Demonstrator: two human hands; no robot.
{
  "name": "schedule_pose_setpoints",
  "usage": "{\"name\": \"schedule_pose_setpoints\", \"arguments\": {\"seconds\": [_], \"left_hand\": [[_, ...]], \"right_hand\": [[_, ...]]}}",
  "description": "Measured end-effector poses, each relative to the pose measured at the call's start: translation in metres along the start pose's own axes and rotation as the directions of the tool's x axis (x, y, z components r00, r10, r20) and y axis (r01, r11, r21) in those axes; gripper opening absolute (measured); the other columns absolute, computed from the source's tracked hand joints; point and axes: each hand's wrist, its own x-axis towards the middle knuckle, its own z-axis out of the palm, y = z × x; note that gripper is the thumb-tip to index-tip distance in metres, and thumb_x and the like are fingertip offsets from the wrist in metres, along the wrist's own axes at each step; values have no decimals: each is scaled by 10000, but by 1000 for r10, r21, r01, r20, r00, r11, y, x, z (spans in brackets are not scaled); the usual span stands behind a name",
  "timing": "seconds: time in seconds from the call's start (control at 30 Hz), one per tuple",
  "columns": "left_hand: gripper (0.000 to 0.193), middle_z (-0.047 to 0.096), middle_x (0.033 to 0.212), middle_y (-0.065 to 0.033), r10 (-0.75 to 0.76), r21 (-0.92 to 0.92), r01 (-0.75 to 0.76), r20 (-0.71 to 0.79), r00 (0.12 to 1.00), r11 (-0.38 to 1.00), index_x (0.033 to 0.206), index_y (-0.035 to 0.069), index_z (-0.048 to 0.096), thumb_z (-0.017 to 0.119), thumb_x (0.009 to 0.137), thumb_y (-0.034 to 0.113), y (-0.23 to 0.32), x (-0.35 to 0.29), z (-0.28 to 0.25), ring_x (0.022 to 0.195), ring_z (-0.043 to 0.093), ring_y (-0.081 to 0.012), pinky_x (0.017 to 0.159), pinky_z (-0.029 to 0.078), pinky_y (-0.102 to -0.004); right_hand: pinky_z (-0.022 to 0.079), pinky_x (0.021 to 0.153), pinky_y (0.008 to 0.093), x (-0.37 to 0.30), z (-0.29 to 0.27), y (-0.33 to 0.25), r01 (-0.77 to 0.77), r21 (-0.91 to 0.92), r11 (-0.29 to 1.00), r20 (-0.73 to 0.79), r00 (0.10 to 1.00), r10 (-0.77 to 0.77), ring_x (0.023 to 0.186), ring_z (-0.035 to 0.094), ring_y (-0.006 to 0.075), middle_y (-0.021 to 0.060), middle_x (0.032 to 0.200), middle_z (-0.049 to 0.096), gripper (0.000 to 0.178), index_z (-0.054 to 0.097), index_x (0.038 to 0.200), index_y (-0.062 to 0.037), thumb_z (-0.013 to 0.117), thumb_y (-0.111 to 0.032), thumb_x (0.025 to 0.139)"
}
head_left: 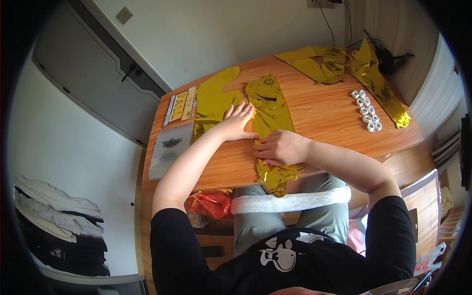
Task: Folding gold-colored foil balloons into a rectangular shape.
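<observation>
A flat, creased gold foil balloon lies lengthwise on the wooden table, its crumpled lower end hanging over the near edge. My left hand rests with fingers spread along the foil's left edge, the fingertips pointing away from me. Lower down, my right hand has its fingers bent together on the same balloon, near its left edge. Whether its thumb is under the foil is hidden. Another flat gold foil balloon with a curved outline lies just left of my left hand.
The wooden table also carries more gold foil at the back right, several small white rolls, printed cards and clear plastic sleeves. A white bundle lies across my lap beside a red plastic bag.
</observation>
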Motion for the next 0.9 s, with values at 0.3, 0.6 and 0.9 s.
{"name": "schedule_pose_setpoints", "arguments": {"seconds": [0.3, 0.6, 0.9], "left_hand": [[1544, 136, 1713, -196, -22, -23, 22, -4, 1000, 1000, 1660, 100, 112, 664, 520, 982, -5, 23, -13, 1599, 30, -332, 1278, -9, -541], [1557, 73, 1711, -234, -77, -11, 77, -15, 997, 997, 1673, 226, 67, 766, 462, 912, -1, 20, -19, 1599, -28, -358, 1258, -52, -595], [637, 142, 1727, -105, 167, -465, -264, -239, 957, 845, 1645, 140, 228, 494, 1082, 275, 30, -3, 5, 1567, 225, -314, 1279, 201, -476]], "right_hand": [[557, 892, 390, 0, -2, -1, -4, 2, 1000, -3, 1000, 4, 1115, 678, 200, 50, 1218, 716, 288, 702, 1147, -104, 662, -304, 945], [549, 901, 394, 4, -1, -1, 19, -2, 1000, 49, 999, -18, 1133, 667, 221, 70, 1269, 684, 311, 704, 1202, -132, 668, -320, 958], [540, 935, 421, 2, -3, 0, -49, 20, 999, 43, 998, 48, 1087, 677, 250, 72, 1171, 724, 334, 700, 1175, -73, 673, -309, 941]]}}
